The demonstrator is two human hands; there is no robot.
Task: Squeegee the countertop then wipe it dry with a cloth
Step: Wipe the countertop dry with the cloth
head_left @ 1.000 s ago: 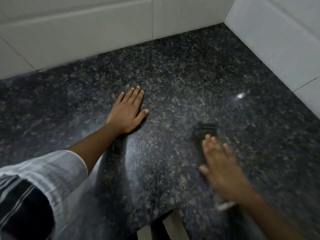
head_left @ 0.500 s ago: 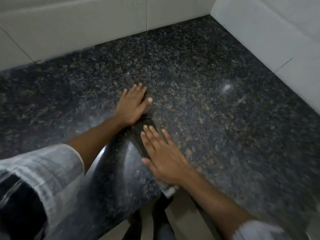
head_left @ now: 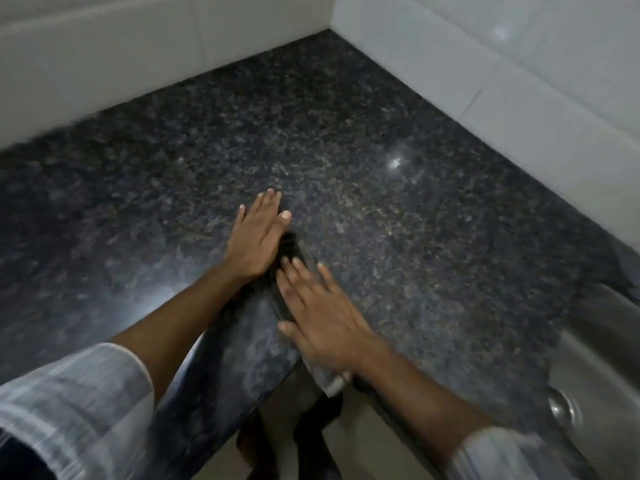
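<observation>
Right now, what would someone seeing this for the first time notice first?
Two bare hands pressed flat on the dark speckled granite countertop: the left hand near the centre, the right hand just nearer the front edge, on top of a dark squeegee-like tool. White wall tiles frame the corner behind, and a steel sink shows at right.

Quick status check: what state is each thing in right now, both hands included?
Left hand: flat, fingers together, palm down on the countertop.
Right hand: flat, fingers spread, pressing on the dark tool.
Dark tool: lying on the countertop, mostly covered, blurred.
Countertop: glossy; wet or dry unclear.
Sink: no items visible inside.
</observation>
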